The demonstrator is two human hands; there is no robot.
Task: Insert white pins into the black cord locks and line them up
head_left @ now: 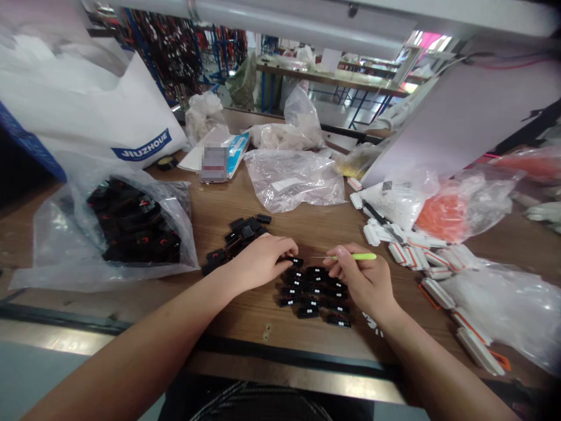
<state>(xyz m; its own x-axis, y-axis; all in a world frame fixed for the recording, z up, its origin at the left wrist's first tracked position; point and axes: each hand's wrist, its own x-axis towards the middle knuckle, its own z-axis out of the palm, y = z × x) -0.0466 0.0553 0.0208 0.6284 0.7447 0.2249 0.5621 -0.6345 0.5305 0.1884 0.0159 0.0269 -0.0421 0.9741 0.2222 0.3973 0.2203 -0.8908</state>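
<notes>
Between the fingertips of my left hand (267, 257) is a black plastic connector housing (294, 261) with two small white dots on its face. My right hand (366, 278) is closed around a thin pick with a yellow-green handle (357, 256), its metal tip pointing left toward that housing, a little apart from it. Below both hands, rows of similar black housings (311, 301) with white dots lie on the wooden table. A loose pile of black housings (248, 228) sits beyond my left hand. Small white pieces (372, 324) lie beside my right wrist.
A clear bag of black housings (131, 228) stands at left, before a white JIUZHOUE bag (87, 111). An empty-looking plastic bag (298, 178) and a phone (214, 164) lie at the back. White and orange parts (412, 254) and bags of orange pieces (445, 213) crowd the right.
</notes>
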